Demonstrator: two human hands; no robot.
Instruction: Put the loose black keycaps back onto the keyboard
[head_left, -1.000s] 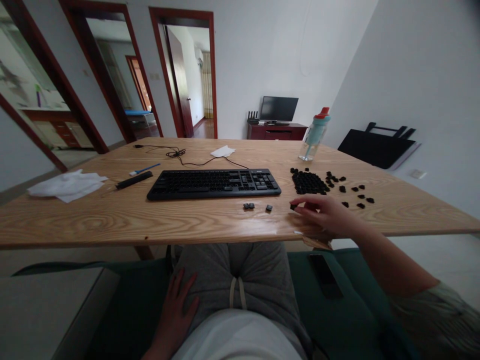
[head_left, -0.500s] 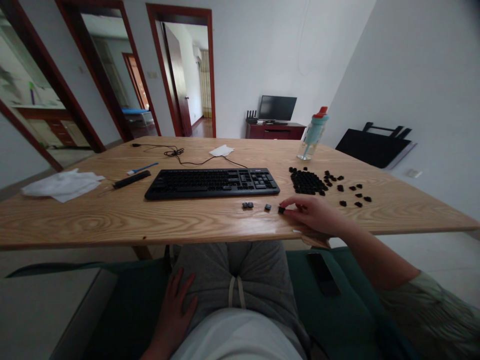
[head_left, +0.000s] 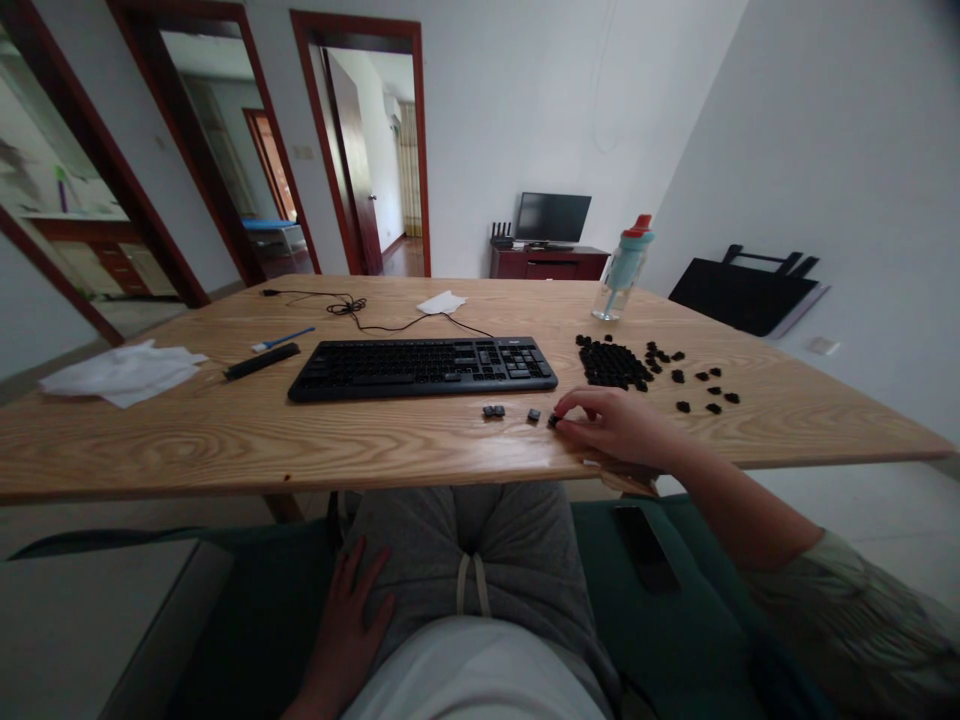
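Observation:
Between thumb and fingertips, my right hand point(head_left: 611, 425) pinches a black keycap point(head_left: 553, 420) at the tabletop, close to the front edge. Just left of it lies a single keycap point(head_left: 533, 415), and farther left a pair of keycaps point(head_left: 493, 411) sits side by side. Behind these is a black keyboard point(head_left: 424, 368), with some keys seemingly off at its right part. A dense cluster of black keycaps point(head_left: 615, 365) lies beyond my right hand, with several loose ones point(head_left: 678, 376) scattered to its right. My left hand point(head_left: 352, 620) rests on my thigh, fingers spread, holding nothing.
On the wooden table point(head_left: 187, 440) are a crumpled white cloth point(head_left: 124, 372), a dark bar-shaped piece point(head_left: 262, 361), a blue brush point(head_left: 285, 339), a coiled cable point(head_left: 349, 304), a white tissue point(head_left: 442, 302) and a water bottle point(head_left: 624, 270). A phone point(head_left: 645, 548) lies on the green seat.
My right hand has slid slightly left with the keycap, bringing it nearer the single keycap. My left hand stays on my thigh.

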